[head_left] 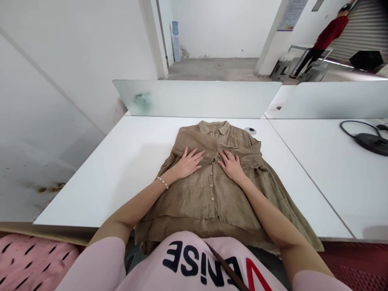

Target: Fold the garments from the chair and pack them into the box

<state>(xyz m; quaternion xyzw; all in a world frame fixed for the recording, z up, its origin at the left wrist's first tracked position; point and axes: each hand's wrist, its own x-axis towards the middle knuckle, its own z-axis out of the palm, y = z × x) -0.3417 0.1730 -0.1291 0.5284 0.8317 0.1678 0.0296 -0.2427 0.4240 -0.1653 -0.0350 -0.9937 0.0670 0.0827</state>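
A brown button-up shirt (194,198) lies front side up on the white table, its collar at the far end and its hem hanging over the near edge. Both sleeves are folded inward across the chest. My left hand (188,163) rests flat on the shirt at the lower edge of the left-hand sleeve, fingers spread. Just right of the button line, my right hand (230,165) lies with fingers spread at the cuff of the other sleeve. Neither hand grips the cloth.
Behind the white table (100,173) stands a frosted divider (197,99). A black device with a cable (371,142) lies on the adjoining table at right. A pink perforated chair (33,260) is at lower left. A person in red (332,32) stands in the background.
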